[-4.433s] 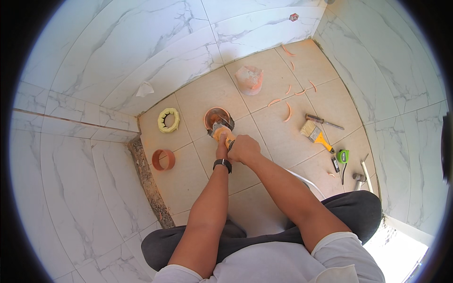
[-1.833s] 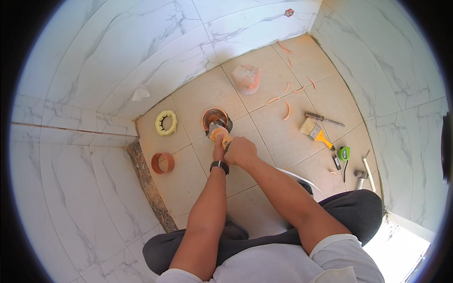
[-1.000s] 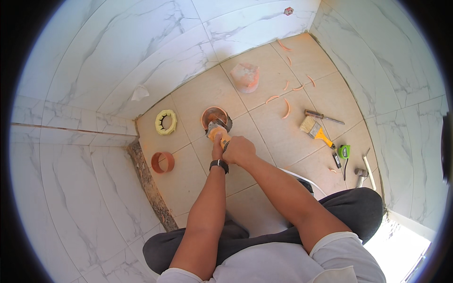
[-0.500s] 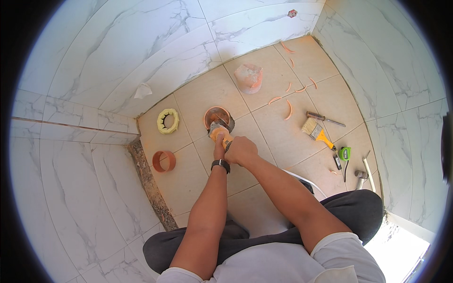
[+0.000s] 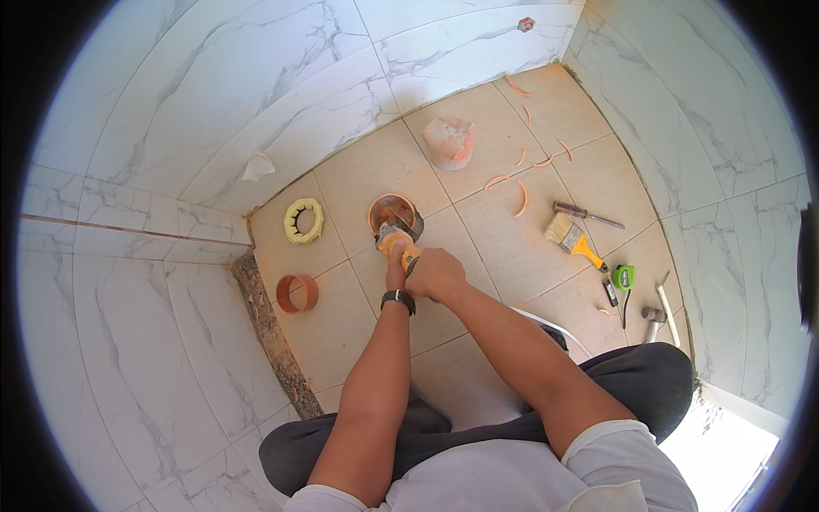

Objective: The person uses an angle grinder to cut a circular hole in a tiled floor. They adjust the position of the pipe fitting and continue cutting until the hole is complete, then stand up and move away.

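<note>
Orange angle grinder [image 5: 411, 254] body sits wrapped in the closed left hand [image 5: 397, 264] and right hand [image 5: 438, 274], its head over the orange-brown pipe opening [image 5: 388, 206] in the tiled floor [image 5: 337, 333]. Rim-trimming seems in hand; the next move calls for steady two-handed control.

Brt overall, blown-out glare [image 5: 717, 439] lower R, walls [image 5: 162, 367] bent nr dk rim.

The white, grey-veined wall tiles [image 5: 256, 94] are finished with a soft gloss; the beige square floor tiles [image 5: 337, 328] are smooth and dusted. Matt plastic is suggested by the short orange-brown pipe ring [image 5: 284, 293] and the dust-coated yellow power tool [image 5: 411, 255]. The yellow-handled flat brush [image 5: 575, 242] is tipped with coarse bristles.
</note>
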Demonstrator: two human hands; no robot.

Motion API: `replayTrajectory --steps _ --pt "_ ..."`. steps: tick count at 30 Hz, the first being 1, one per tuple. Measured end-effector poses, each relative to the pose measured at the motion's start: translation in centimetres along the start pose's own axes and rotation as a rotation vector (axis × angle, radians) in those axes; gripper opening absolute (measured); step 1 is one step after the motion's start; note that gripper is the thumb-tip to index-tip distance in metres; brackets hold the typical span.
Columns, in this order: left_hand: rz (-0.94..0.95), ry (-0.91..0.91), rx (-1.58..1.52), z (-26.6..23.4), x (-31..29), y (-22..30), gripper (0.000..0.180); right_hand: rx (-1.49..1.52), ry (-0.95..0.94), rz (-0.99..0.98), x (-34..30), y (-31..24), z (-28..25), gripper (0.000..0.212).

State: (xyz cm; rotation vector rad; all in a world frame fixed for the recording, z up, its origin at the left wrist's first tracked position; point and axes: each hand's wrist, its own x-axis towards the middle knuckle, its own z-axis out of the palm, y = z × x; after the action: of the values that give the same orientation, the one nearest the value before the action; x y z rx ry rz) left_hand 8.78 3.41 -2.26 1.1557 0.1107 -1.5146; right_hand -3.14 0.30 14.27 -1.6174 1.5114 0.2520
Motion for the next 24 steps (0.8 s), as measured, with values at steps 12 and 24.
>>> replayTrajectory --steps 12,24 --pt "-0.007 -0.096 -0.025 -0.3 0.6 -0.3 0.052 -0.025 0.094 -0.015 0.0 0.4 0.9 0.039" --pt "-0.026 -0.059 -0.007 0.0 0.3 -0.1 0.055 -0.026 0.058 -0.018 0.2 0.3 0.2 0.031"
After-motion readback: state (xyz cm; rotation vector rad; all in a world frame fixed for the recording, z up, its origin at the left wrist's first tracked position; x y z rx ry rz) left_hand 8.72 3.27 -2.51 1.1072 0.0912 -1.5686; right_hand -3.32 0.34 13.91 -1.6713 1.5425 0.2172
